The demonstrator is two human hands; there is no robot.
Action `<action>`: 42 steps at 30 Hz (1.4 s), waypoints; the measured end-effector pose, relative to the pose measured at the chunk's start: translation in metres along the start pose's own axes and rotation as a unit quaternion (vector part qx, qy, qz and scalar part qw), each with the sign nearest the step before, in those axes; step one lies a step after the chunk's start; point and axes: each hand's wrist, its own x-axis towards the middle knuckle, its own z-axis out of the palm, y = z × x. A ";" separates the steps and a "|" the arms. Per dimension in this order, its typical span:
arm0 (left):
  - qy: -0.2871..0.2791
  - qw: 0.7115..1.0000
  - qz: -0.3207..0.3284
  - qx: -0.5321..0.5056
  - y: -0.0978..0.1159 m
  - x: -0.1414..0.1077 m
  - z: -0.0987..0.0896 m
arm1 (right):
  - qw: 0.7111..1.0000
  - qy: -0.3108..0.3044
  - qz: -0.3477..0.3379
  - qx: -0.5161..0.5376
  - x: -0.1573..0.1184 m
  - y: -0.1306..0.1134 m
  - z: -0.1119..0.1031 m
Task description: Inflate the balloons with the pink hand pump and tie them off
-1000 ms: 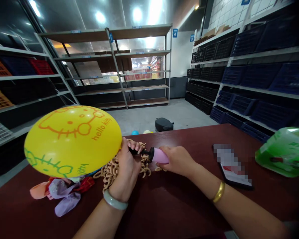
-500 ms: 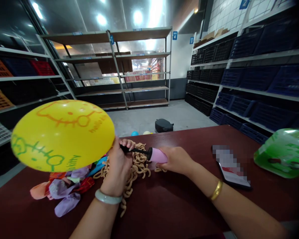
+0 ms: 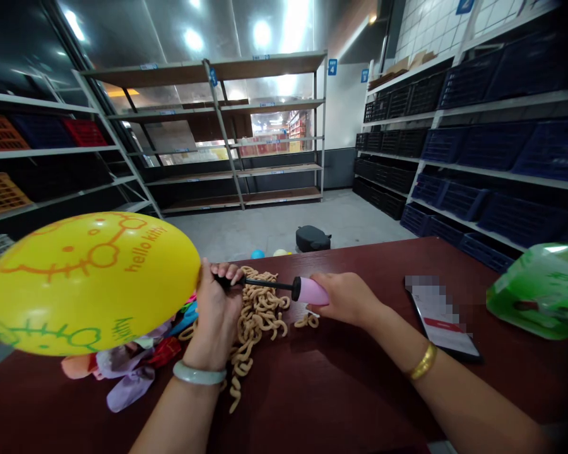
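A large yellow balloon [image 3: 94, 284] with printed cat drawings is at the left, its neck at my left hand [image 3: 220, 309]. That hand is closed round the balloon's neck and the black end of a pump. The pump's black rod [image 3: 269, 284] runs right to a pink barrel [image 3: 312, 291], which my right hand [image 3: 348, 299] grips. Beneath the pump lies a pile of tan curled strands [image 3: 260, 315]. Uninflated balloons [image 3: 130, 384] in purple, red and other colours lie under the yellow one.
On the dark red table [image 3: 322, 397], a phone [image 3: 442, 321] and a green plastic container [image 3: 539, 293] are at the right. Behind the table, a black bag [image 3: 312, 238] is on the floor. Shelves [image 3: 274, 171] and crates [image 3: 459, 198] stand round the room.
My left hand and the yellow balloon have moved left, and the balloon has turned. My right hand has shifted slightly right with the pink barrel, and more of the black rod shows.
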 end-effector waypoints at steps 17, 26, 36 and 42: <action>-0.044 0.995 -0.088 0.032 -0.055 -0.043 0.011 | 0.999 0.014 -0.002 0.046 0.000 -0.025 0.010; -0.001 0.999 -0.036 0.021 0.002 0.011 -0.008 | 0.998 -0.032 -0.003 0.048 0.005 -0.005 0.007; -0.003 1.000 -0.007 -0.027 0.020 0.014 -0.007 | 1.000 -0.001 -0.002 0.010 0.002 0.007 0.000; -0.007 0.999 -0.043 -0.024 -0.010 0.000 -0.007 | 1.000 0.017 -0.007 -0.004 0.000 0.003 0.001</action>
